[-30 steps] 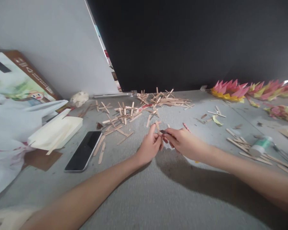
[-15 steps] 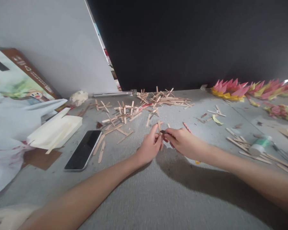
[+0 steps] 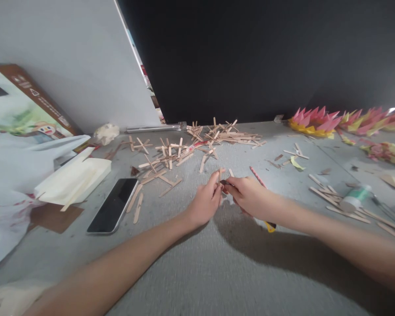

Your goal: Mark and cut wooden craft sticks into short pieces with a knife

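Wooden craft stick (image 3: 220, 174) sits pinched in the left hand (image 3: 204, 199), close by the right hand (image 3: 252, 195), which grips a dark tool (image 3: 224, 182); past the phone (image 3: 113, 206), a white tray (image 3: 100, 170) holds a pale strip (image 3: 79, 188) (its end overhanging).

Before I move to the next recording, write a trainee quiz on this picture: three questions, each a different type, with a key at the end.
1. True or false: in the picture, the phone lies to the left of both the left hand and the right hand.

2. Multiple choice: what is pinched at the fingertips of the right hand?
a) a pink paper flower
b) a small dark tool
c) a green-and-white bottle

3. Fill in the blank: the left hand is holding a thin, flat wooden ____.

Key: 1. True. 2. b. 3. Stick.
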Demonstrator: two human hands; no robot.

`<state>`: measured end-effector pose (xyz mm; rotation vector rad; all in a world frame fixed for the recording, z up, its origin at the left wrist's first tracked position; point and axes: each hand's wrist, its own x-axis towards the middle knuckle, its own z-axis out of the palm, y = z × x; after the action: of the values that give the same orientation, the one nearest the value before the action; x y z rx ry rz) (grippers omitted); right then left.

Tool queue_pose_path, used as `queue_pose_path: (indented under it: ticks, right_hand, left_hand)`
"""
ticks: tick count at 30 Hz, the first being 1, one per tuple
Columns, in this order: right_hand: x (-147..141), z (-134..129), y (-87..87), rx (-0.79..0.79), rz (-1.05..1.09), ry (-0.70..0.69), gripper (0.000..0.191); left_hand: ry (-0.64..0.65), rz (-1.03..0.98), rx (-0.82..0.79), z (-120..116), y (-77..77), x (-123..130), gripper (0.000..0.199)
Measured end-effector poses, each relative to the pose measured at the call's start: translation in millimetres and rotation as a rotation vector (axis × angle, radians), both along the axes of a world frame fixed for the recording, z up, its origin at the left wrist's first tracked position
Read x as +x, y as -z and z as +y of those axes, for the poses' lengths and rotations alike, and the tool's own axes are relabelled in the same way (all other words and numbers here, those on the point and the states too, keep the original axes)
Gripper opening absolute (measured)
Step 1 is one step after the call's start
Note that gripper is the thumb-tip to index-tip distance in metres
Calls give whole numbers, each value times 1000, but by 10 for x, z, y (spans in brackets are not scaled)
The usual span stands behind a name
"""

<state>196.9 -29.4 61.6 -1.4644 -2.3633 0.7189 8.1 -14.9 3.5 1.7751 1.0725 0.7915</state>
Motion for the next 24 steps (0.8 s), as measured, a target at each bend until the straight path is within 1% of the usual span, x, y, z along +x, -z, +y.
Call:
queue_pose_path:
  ticks: [3, 8, 18, 20, 24]
  right_hand:
    - [-14, 0, 1, -52, 32, -7, 23]
    - [-50, -26, 27, -125, 70, 64, 22]
    - [-61, -15, 13, -277, 152, 84, 26]
    - [-56, -10, 32, -245, 125, 77, 26]
    - [-39, -24, 66, -28, -17, 34, 21]
  left_hand:
    - [24, 1, -36, 4, -13, 3, 44]
    - [24, -23, -27, 7, -23, 6, 42]
    - [22, -63, -33, 20, 47, -2, 41]
    - [22, -71, -23, 25, 56, -4, 41]
    - [15, -45, 18, 12, 42, -4, 38]
